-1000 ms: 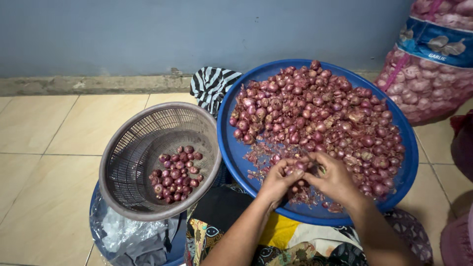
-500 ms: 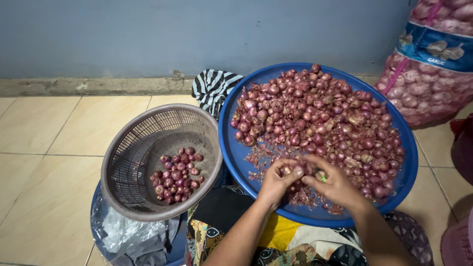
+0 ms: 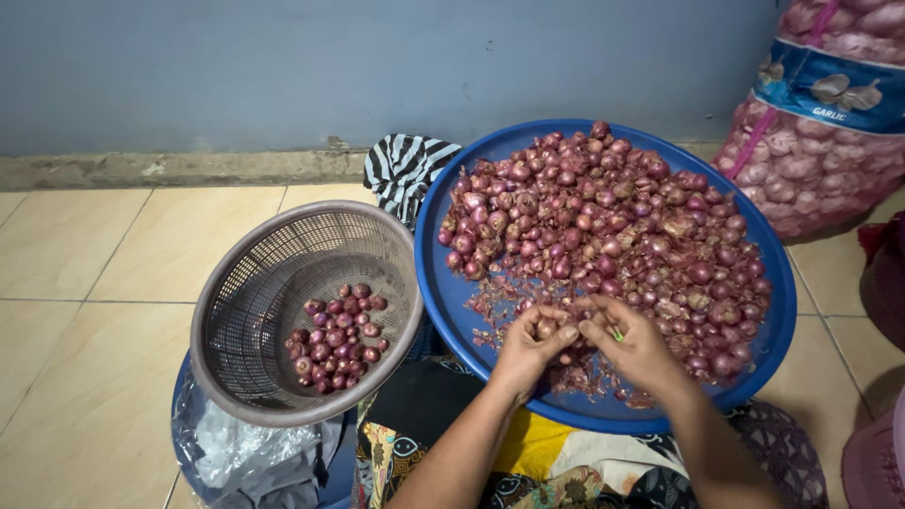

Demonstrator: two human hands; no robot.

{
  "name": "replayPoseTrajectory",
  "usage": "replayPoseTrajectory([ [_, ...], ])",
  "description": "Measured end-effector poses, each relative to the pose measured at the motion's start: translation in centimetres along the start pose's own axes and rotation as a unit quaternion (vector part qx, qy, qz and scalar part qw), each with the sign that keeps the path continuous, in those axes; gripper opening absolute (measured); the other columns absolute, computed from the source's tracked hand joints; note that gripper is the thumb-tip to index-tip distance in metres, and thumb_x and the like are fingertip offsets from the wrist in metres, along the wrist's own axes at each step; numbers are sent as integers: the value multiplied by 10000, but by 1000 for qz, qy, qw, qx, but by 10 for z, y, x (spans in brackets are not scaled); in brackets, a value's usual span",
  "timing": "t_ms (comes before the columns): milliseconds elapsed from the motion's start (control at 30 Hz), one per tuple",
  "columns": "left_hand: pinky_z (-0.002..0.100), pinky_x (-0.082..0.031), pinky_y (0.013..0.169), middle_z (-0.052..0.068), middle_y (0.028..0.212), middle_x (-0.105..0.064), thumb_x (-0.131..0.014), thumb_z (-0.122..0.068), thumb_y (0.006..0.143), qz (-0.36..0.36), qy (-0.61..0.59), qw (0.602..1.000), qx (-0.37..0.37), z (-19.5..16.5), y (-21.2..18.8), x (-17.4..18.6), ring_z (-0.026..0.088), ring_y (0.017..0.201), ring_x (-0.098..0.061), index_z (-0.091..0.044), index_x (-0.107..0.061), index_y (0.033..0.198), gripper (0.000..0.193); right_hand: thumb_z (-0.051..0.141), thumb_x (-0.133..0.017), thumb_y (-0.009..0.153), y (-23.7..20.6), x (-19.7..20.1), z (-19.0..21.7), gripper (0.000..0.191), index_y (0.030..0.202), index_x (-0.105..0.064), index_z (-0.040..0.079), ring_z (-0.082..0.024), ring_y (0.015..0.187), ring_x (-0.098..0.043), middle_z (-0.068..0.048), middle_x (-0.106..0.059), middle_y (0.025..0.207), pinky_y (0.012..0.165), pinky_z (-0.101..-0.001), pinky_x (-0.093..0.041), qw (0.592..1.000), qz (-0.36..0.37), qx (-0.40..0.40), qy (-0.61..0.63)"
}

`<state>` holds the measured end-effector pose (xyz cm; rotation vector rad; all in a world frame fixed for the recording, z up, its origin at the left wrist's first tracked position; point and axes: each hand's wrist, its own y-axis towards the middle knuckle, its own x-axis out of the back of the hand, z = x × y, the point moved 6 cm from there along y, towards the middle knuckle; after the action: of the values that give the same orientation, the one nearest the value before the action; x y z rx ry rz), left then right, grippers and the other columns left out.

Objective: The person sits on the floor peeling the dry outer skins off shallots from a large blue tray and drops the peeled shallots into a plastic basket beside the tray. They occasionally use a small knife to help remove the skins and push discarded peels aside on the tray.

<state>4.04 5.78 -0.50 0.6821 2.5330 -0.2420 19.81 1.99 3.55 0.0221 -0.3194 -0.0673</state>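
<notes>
Your left hand (image 3: 530,351) pinches one small shallot (image 3: 546,328); your right hand (image 3: 633,347) grips a green-handled tool. It looks light, firm, slippery-skinned: grip its sides.

Far right: a pink mesh sack (image 3: 830,141) of pale bulbs with a blue printed band. Far centre: a black-and-white striped cloth (image 3: 405,170) lying on the beige floor tiles (image 3: 85,283). Near left: crumpled clear plastic (image 3: 236,457). Behind everything stands a grey-blue wall (image 3: 377,66).
</notes>
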Motion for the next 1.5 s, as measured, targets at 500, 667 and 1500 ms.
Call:
replayPoseTrajectory([
  [500, 187, -480, 679, -48, 861, -620, -791, 70, 824, -32, 103, 989, -98, 3, 2, 5, 25, 755, -541, -50, -595, 1081, 344, 241, -565, 975, -25, -4, 60, 477, 1428, -530, 98, -246, 1197, -686, -137, -691, 1317, 985, -376, -524, 970, 84, 105, -202],
  [667, 186, -478, 667, -45, 840, -591, -800, 60, 833, -41, 115, 988, -92, 5, 1, 5, 27, 742, -525, -36, -599, 1075, 328, 234, -566, 979, -25, -6, 47, 440, 1398, -562, 102, -241, 1169, -707, -127, -712, 1285, 970, -372, -533, 974, 76, 71, -204],
  [1500, 285, -539, 688, 47, 919, -631, -879, -23, 760, -72, 335, 924, -169, -34, -22, -26, 115, 793, -608, -26, -594, 991, 367, 288, -493, 1044, -8, -8, 3, 312, 1297, -603, 143, -177, 738, -617, -67, -616, 801, 660, -347, -496, 991, -3, -40, -127],
])
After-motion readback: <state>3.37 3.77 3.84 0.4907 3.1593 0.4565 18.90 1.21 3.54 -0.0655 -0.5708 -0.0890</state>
